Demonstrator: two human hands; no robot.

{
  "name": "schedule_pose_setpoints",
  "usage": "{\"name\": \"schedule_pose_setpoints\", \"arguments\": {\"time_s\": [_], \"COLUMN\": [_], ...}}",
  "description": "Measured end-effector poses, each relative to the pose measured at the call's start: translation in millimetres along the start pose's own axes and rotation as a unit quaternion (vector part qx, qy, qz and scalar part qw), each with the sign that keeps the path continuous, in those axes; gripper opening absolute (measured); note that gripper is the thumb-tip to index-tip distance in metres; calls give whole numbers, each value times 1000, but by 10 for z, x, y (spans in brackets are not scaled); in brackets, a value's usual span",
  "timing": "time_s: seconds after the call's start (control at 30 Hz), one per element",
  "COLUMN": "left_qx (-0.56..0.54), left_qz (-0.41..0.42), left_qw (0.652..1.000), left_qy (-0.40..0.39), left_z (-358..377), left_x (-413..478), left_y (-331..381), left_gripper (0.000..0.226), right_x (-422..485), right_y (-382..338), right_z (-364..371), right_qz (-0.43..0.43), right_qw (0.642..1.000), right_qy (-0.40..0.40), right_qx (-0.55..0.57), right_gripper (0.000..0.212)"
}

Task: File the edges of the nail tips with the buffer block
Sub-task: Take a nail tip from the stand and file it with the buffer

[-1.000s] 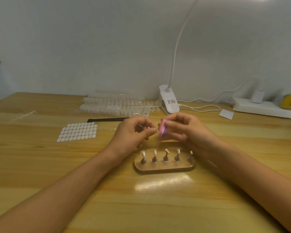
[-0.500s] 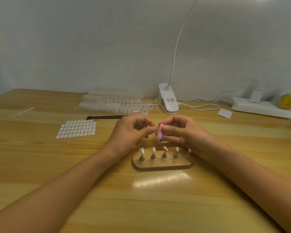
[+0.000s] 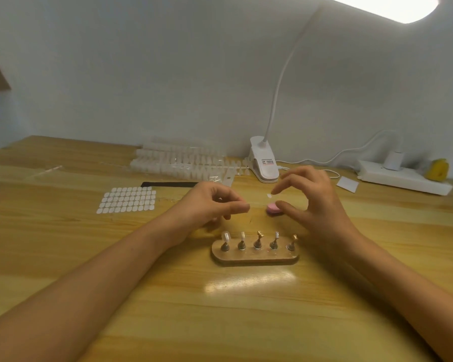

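**Head view: pink block lies on the worktop by the right thumb**

Head view. The block lies flat on the worktop, behind the stand and between the two hands. The right hand is above it with its fingers spread and bent, holding nothing. Its thumb tip is just beside the block. I cannot tell if they touch. A small white nail tip shows right at the end of the right first finger. I cannot tell if it rests on the worktop or on the finger.

The left hand is to the left of the block. Its fingers are curled in, and the thumb is pressed on the first finger. I cannot tell if anything is pinched there.

The stand has five little pegs in a row. The two pegs on the left have pale tips on top.

Farther back are a sheet of white stickers, rows of clear tips, a white lamp clip and a white power strip.
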State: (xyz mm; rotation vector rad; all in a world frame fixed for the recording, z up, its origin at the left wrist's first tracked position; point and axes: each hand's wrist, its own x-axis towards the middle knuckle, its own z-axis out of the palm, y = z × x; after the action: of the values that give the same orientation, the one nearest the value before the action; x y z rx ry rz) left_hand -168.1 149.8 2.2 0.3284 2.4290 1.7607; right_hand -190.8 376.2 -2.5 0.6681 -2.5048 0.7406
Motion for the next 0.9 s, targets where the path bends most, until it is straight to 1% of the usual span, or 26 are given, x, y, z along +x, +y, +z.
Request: {"name": "schedule_pose_setpoints", "arguments": {"time_s": [0.07, 0.13, 0.23, 0.33, 0.43, 0.5, 0.53, 0.6, 0.67, 0.73, 0.8, 0.83, 0.9], "left_qx": [9, 20, 16, 12, -7, -24, -6, 63, 124, 190, 234, 236, 223], "left_qz": [7, 23, 30, 20, 0, -15, -9, 32, 71, 79, 91, 98, 115], "left_qw": [1000, 999, 998, 999, 999, 999, 999, 997, 989, 978, 968, 967, 968], "left_qy": [-16, -30, -43, -30, -40, -41, -33, -15, -23, -37, -22, -5, 31], "left_z": [4, 11, -10, -19, 13, 54, 69, 89, 88, 112, 191, 239, 310], "left_x": [-1, -14, -36, -36, -51, -59, -58, -71, -123, -198, -255, -278, -307], "left_y": [50, 99, 150, 161, 177, 184, 179, 149, 98, 29, -40, -64, -89], "left_gripper": [23, 22, 21, 20, 23, 26, 25, 27, 39, 47, 36, 30, 26], "right_x": [2, 15, 40, 24, -17, -61, -83, -136, -206, -282, -349, -375, -399], "right_y": [-173, -356, -513, -568, -580, -554, -531, -473, -398, -336, -297, -294, -310], "right_z": [-59, -107, -178, -234, -254, -238, -232, -228, -226, -211, -175, -148, -110], "right_qz": [-73, -110, -105, -99, -82, -73, -65, -48, -48, -43, -43, -50, -70], "right_qw": [991, 983, 988, 991, 991, 991, 992, 992, 990, 988, 989, 990, 992], "right_qy": [-35, -66, -42, -33, -15, -11, -13, -24, -43, -65, -73, -69, -48], "right_qx": [105, 129, 103, 81, 108, 107, 107, 116, 122, 132, 125, 111, 90], "right_gripper": [23, 26, 28, 31, 24, 21, 21, 22, 23, 23, 21, 19, 18]}}
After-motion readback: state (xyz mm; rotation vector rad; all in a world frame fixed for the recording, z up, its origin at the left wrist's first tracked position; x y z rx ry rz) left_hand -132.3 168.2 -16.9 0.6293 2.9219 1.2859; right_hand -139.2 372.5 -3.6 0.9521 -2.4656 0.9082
